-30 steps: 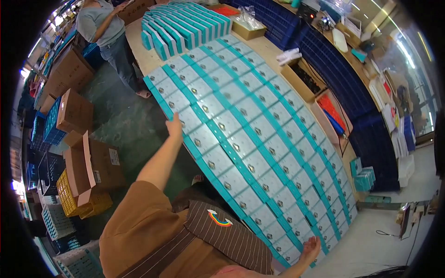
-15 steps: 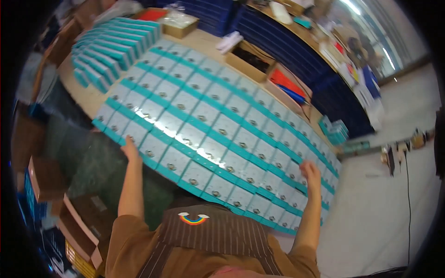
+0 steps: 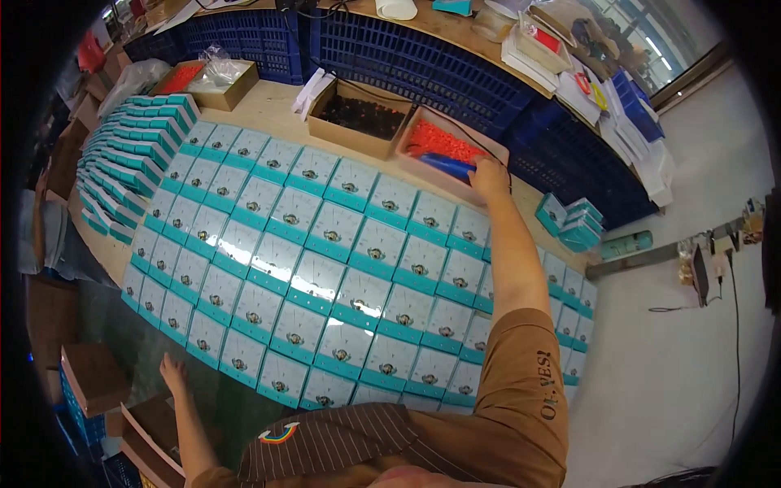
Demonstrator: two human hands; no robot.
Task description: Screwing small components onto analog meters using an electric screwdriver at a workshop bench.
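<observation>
reaching over teal-and-white boxes (image 3: 362, 291), a worker's right hand (image 3: 491, 176) meets a blue tool (image 3: 446, 166) in a pale tray (image 3: 431, 179) of red pieces (image 3: 439, 140) on the desk (image 3: 264, 114), grip impossible to tell; the left hand (image 3: 172, 372) hangs beside the near edge, fingers loosely open.

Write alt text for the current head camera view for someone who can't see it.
A person's bare right hand touches a long blue object in a pale pink tray of small red pieces. Rows of flat teal-and-white rectangular boxes cover much of the tan table; the bare left hand hangs beside its near edge.
</observation>
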